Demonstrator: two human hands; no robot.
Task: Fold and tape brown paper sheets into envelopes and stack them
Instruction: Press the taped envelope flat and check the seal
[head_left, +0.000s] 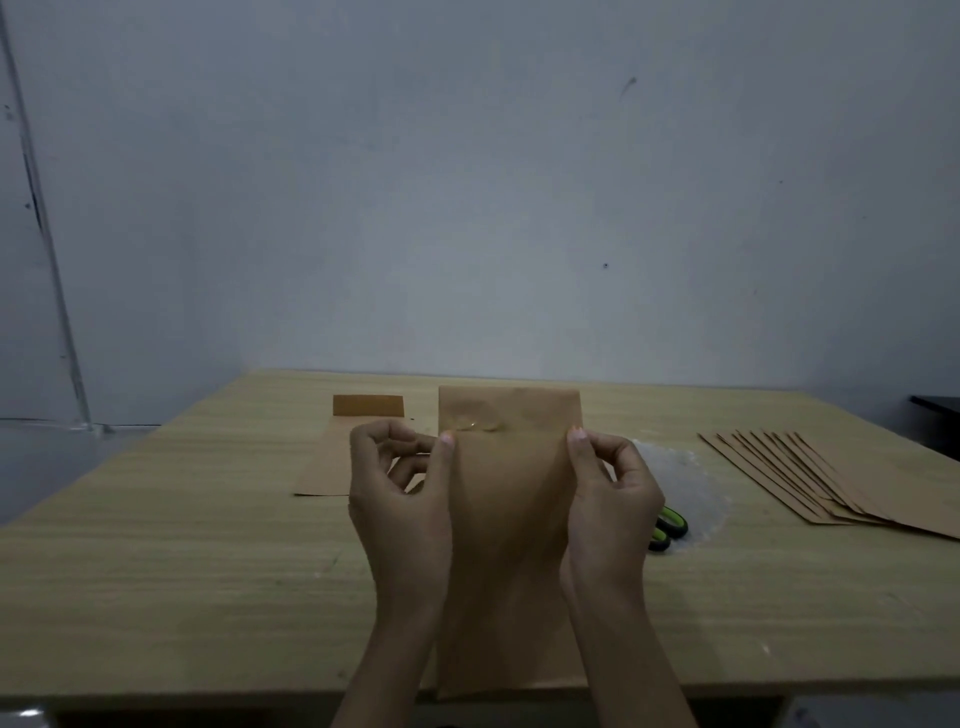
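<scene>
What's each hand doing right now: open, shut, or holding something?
left hand: closed, pinching the left edge of the brown paper sheet.
right hand: closed, pinching the same sheet's right edge.

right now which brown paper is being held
The centre folded sheet, pinched by left hand and right hand; the left sheet and right stack lie flat.

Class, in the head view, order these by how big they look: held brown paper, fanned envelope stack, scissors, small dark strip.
1. held brown paper, nearest the camera.
2. fanned envelope stack.
3. small dark strip and scissors: unranked, as the scissors are partly hidden.
</scene>
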